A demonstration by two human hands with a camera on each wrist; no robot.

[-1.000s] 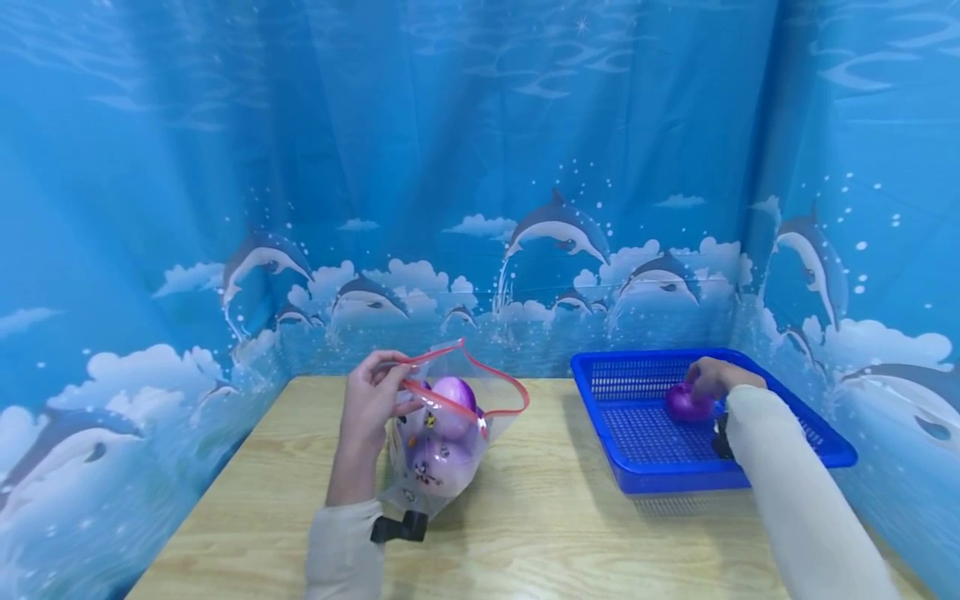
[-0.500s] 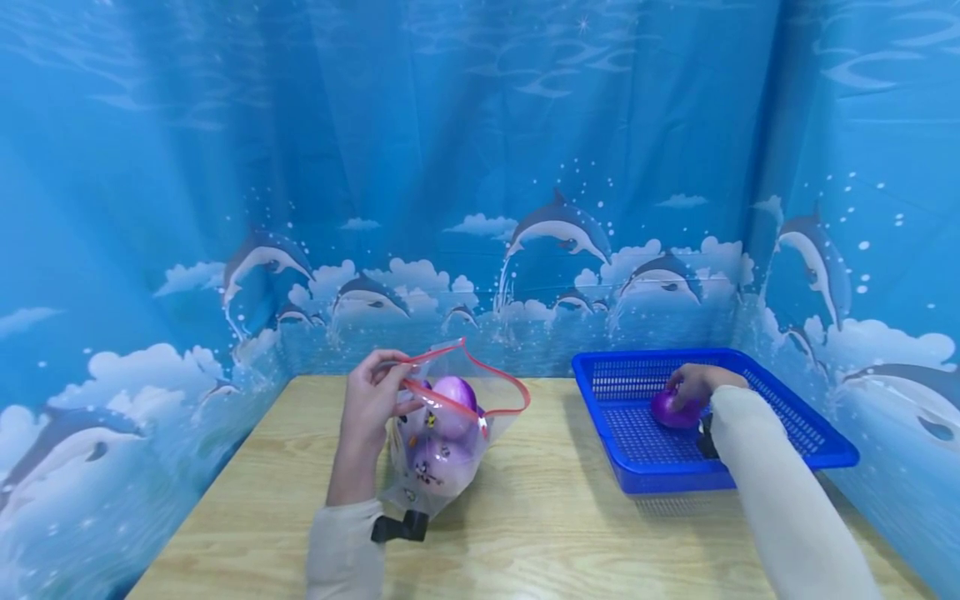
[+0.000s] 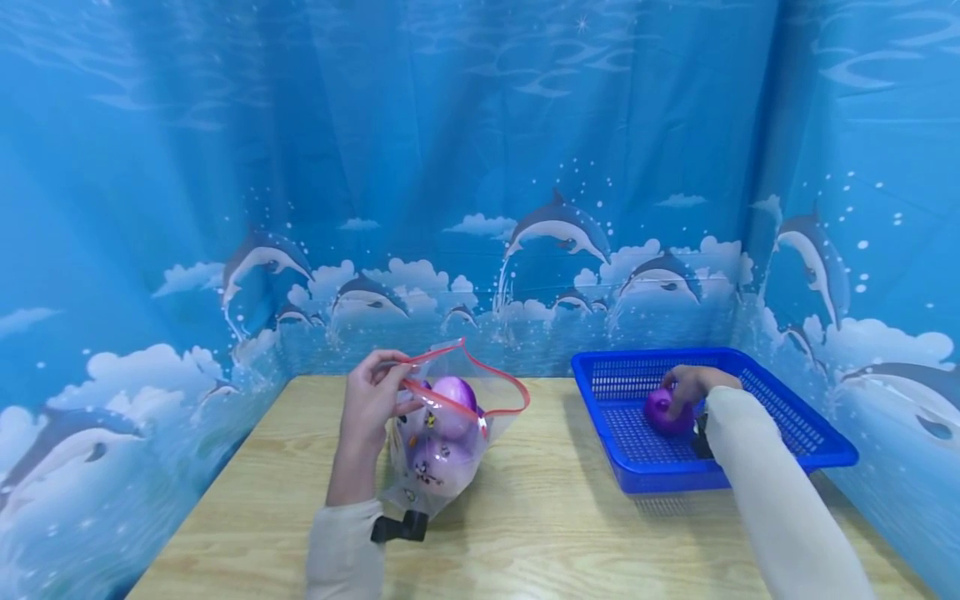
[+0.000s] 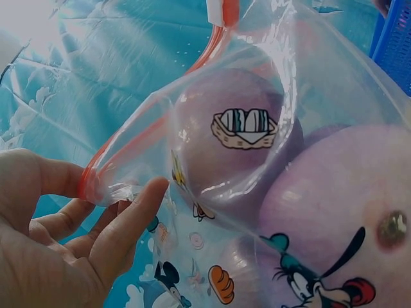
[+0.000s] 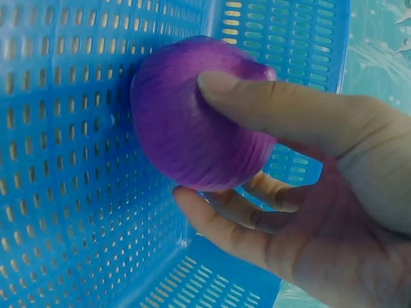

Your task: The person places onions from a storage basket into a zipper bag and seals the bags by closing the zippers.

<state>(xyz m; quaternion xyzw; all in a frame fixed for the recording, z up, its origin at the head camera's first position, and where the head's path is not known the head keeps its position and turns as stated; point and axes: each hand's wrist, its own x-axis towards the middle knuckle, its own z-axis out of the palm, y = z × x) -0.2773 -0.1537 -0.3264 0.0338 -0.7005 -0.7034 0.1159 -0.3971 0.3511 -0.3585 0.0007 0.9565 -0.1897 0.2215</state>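
Observation:
In the head view, my left hand (image 3: 373, 398) pinches the red zip edge of a clear plastic bag (image 3: 501, 385), whose mouth gapes. Inside the bag are several pale purple onions (image 4: 225, 96), seen through cartoon-printed plastic in the left wrist view. On the right, my right hand (image 3: 697, 383) grips a dark purple onion (image 3: 660, 415) inside a blue basket (image 3: 607, 450). The right wrist view shows the thumb across the top of the onion (image 5: 180, 122), the other fingers under and beside it, and the basket's slotted floor close behind.
Both the bag and the basket stand on a light wooden table (image 3: 540, 517), with bare wood between them. A blue curtain (image 3: 420, 167) with dolphins hangs behind and along both sides. Black wrist mounts (image 3: 401, 527) sit on the wrists.
My right hand has moved a little to the left within the basket with the onion, which has turned in the fingers. The left hand and the bag have stayed in place.

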